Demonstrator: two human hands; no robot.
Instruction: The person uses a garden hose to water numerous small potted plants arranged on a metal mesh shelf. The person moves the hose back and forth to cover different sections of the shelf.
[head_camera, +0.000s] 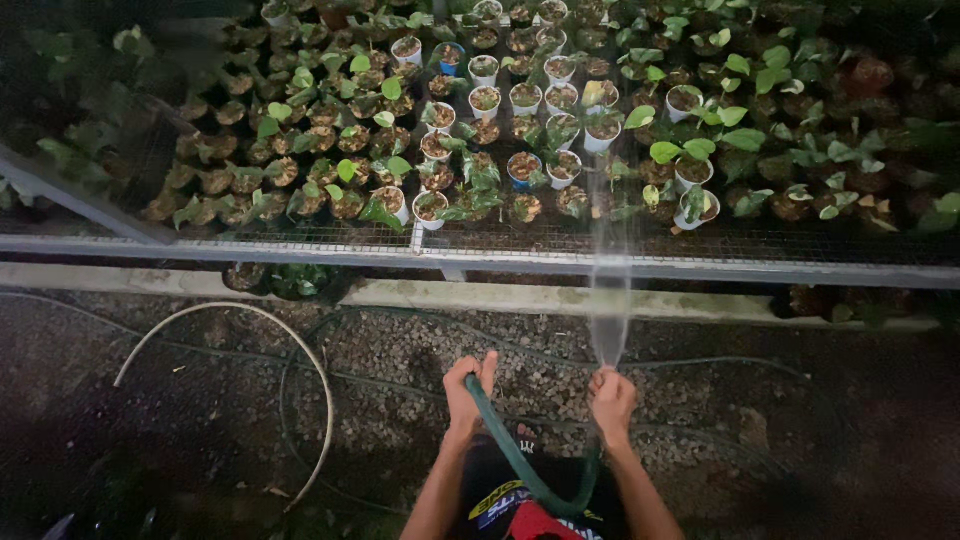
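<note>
Hose: a dark green rubber garden hose (510, 450) loops from the person's lap up to both hands, above the gravel ground in front of the bench's near edge.
Right hand: the right hand (612, 397) has its fingers curled tight round the hose's outlet end.
Water: a thin fan of water spray (610, 300) rises from that hand over the bench's near edge.
Left hand: the left hand (468, 388) has its fingers wrapped round the hose further back, thumb up.
Bench: a grey metal wire-mesh bench (330, 240) carries rows of small potted green plants in white and dark pots (520, 150).
Ground: a pale curved hose (300, 350) lies on the dark gravel ground (400, 360) to the left, well apart from the hands.
</note>
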